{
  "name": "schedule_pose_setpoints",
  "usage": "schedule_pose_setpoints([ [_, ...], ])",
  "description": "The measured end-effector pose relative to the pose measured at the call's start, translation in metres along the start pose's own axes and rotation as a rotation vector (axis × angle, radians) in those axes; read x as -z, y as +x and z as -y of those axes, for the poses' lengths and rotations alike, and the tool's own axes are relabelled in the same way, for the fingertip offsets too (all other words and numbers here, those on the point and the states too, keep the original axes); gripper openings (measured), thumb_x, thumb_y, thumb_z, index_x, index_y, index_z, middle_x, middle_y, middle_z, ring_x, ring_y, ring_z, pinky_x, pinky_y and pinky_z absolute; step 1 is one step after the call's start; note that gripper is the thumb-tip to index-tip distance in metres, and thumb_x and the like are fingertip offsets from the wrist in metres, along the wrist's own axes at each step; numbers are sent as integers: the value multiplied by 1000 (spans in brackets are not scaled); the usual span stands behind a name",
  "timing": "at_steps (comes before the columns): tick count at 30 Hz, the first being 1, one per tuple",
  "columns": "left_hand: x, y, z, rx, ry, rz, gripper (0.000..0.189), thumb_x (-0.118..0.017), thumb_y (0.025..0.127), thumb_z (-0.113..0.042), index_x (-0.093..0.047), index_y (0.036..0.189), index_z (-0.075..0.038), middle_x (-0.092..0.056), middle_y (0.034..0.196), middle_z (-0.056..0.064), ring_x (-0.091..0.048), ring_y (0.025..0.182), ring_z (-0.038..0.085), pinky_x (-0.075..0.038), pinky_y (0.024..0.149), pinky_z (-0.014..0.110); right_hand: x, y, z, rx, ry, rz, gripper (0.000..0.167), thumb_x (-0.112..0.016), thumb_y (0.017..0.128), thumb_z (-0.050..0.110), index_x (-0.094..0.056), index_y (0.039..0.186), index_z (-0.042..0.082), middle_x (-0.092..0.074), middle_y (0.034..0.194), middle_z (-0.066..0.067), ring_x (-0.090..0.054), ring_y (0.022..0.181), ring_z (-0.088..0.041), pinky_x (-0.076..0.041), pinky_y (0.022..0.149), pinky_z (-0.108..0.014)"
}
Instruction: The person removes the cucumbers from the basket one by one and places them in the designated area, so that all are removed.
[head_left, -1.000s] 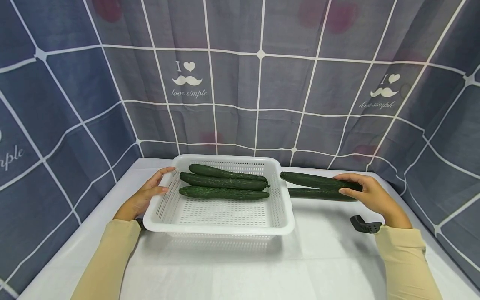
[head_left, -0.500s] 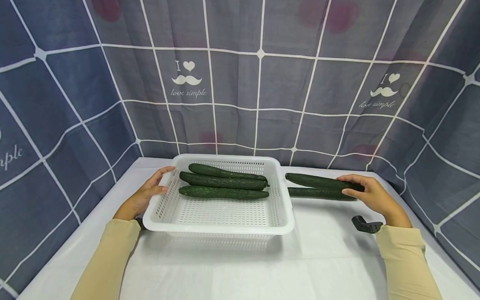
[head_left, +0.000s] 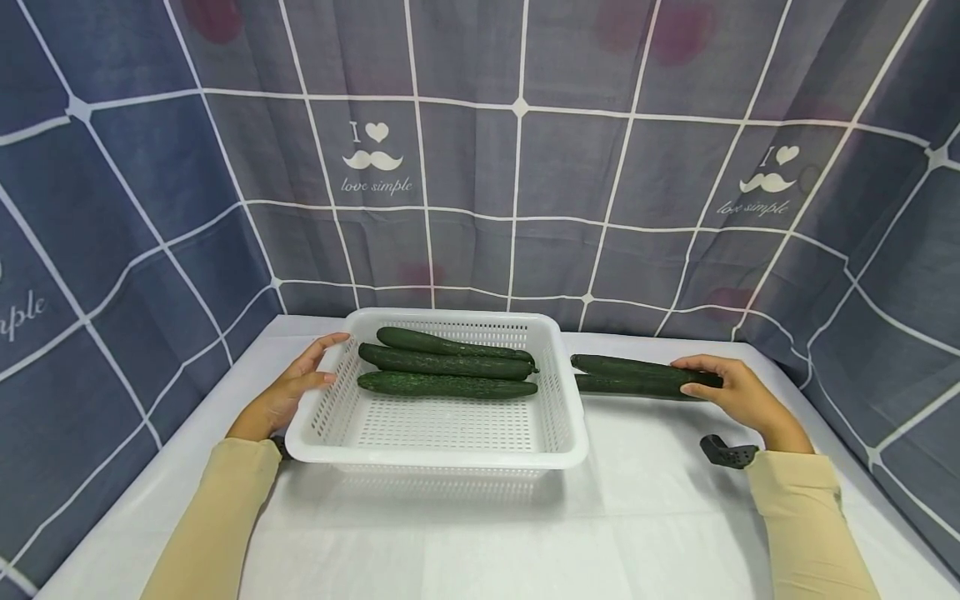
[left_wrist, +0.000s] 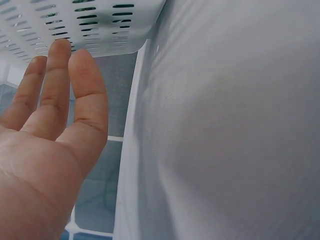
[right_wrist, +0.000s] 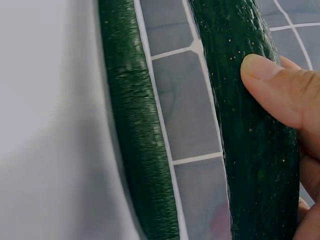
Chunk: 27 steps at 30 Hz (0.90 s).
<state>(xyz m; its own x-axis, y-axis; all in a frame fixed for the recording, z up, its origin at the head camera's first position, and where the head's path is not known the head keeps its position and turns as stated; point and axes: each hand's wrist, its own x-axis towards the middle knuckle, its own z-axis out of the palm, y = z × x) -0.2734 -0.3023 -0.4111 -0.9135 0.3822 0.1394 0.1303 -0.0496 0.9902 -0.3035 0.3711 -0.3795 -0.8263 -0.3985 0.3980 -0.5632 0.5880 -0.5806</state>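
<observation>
My right hand grips a long dark green cucumber near its right end. In the right wrist view the thumb lies across this cucumber, with other fingers partly hidden behind it. A second cucumber lies on the white cloth alongside, with a gap between the two in that view. My left hand rests at the left rim of a white perforated plastic basket. Seen from the left wrist, its fingers are nearly straight, tips at the basket's outer wall. Several cucumbers lie side by side inside the basket.
The table wears a white cloth. Around its back and sides hangs a grey-blue curtain with white grid lines. A black wrist device sits at my right wrist.
The gripped cucumber first shifted slightly right, away from the basket, then came down nearer to the cucumber on the cloth, together with my right hand. My left hand and the basket stay put.
</observation>
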Motion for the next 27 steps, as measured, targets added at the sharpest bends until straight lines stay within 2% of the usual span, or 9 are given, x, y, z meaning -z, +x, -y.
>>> schedule_pose_setpoints([
  [7,1,-1,2,-17,-7,15,59,-55,99,-12,-50,148,-45,-44,148,-3,-57,124,19,-57,91,44,-11,2,-9,-3,-1,18,33,-81,89,-6,-75,122,-6,-75,117,8,-58,102,10,-46,84,-11],
  [17,0,0,1,-9,10,7,60,-56,98,-13,-49,149,-45,-39,150,0,-55,125,20,-57,91,45,-23,1,-18,-40,41,75,32,-80,92,-5,-74,123,-8,-73,122,-25,-56,107,14,-45,88,-9],
  [27,2,0,1,-20,-29,36,60,-56,100,-12,-49,150,-44,-42,148,-4,-57,125,19,-57,91,44,-30,0,-22,-74,44,106,33,-81,91,-4,-74,122,-8,-72,124,-29,-52,110,17,-46,89,-10],
])
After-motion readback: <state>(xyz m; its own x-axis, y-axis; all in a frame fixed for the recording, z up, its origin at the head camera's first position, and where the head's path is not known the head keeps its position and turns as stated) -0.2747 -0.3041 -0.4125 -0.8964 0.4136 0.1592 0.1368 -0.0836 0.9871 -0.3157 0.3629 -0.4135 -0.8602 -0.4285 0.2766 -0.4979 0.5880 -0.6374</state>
